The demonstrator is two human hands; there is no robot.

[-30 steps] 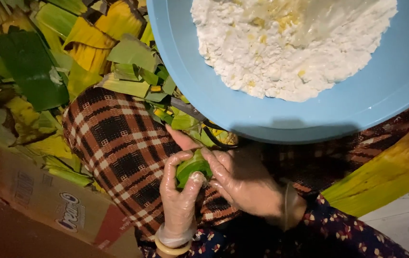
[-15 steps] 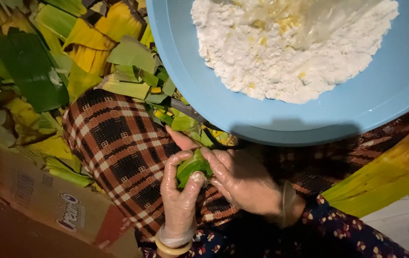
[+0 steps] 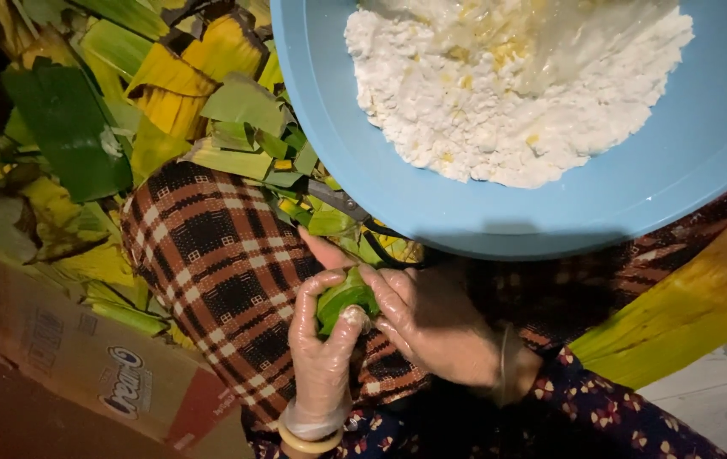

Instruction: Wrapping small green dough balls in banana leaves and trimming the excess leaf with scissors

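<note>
Both hands (image 3: 372,319) pinch a glossy folded leaf parcel (image 3: 342,299) (green, cone-like).

Home food-preparation spot, blue basin (image 3: 678,170) of white dough (floor level), banana-leaf scraps (image 3: 168,93), cardboard box (image 3: 83,365)

A big pile of green and yellow leaves (image 3: 151,110) lies on the ground at the top left, with many cut bits mixed in. A flat brown cardboard box (image 3: 83,357) lies at the bottom left, and the corner past it is very dark. At the bottom right there is a bit of pale floor (image 3: 721,399) next to a long yellow leaf (image 3: 678,314), and the light falls brightly on the top of the scene while the bottom stays dim.
</note>
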